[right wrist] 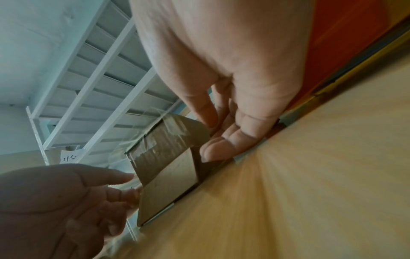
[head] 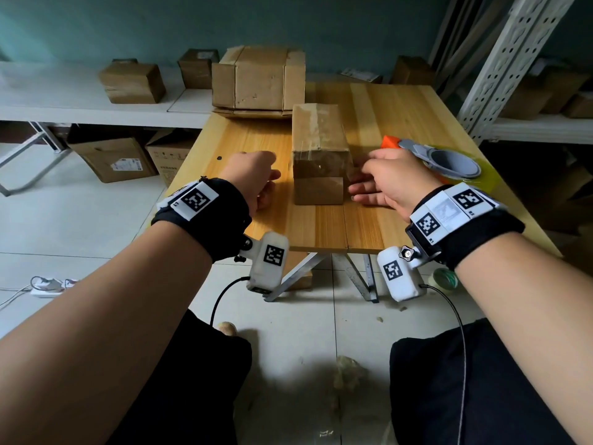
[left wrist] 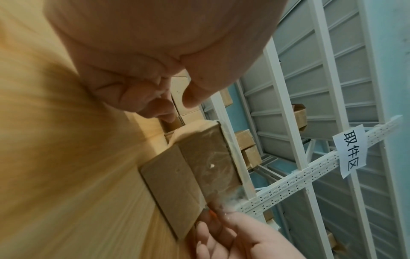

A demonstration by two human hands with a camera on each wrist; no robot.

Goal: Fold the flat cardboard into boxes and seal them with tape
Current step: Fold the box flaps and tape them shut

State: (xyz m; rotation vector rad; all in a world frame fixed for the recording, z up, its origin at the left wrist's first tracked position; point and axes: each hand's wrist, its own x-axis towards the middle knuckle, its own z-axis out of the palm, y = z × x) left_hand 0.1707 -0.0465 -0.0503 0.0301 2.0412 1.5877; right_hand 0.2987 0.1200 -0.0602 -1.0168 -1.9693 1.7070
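A small cardboard box [head: 317,155] stands in the middle of the wooden table [head: 401,117], with clear tape along its top and down its near end. Loose tape sticks out at its upper corners [right wrist: 124,145]. My left hand [head: 269,184] hovers just left of the box with fingers loosely curled and holds nothing. My right hand [head: 362,187] lies at the box's right side, with straight fingers [right wrist: 217,149] against its lower wall. In the left wrist view the box [left wrist: 195,175] lies between both hands. An orange and grey tape dispenser [head: 446,159] rests right of my right hand.
A stack of flat cardboard [head: 256,81] sits at the table's far left corner. Taped boxes [head: 131,83] stand on a white shelf to the left, with cartons [head: 112,159] beneath it. A white metal rack [head: 500,59] rises at the right. A tape roll [head: 444,279] lies on the floor.
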